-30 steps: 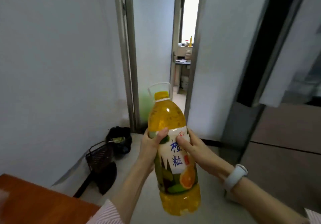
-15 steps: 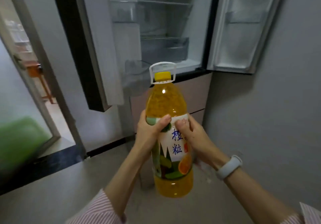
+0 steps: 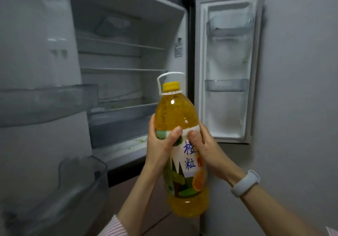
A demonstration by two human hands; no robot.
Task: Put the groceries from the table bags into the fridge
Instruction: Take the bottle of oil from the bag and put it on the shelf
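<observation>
our left hand [image 3: 161,144] and right hand [image 3: 204,148] clasp the juice bottle [image 3: 180,144] upright before the open fridge [image 3: 120,82] (2 palms only), so its weight could slip it floorward.

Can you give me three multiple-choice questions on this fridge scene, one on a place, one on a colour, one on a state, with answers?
1. Where is the juice bottle?
A. On a fridge shelf
B. Held in front of the open fridge
C. In a door bin

2. What colour is the bottle cap?
A. Yellow
B. Red
C. White

3. How do the fridge doors stand?
A. Both shut
B. Only one open
C. Both open

Answers:
1 B, the left hand and right hand grip it short of the shelves.
2 A, the cap is yellow under a white carry handle.
3 C, the left door and right door both show their inner bins.
</observation>
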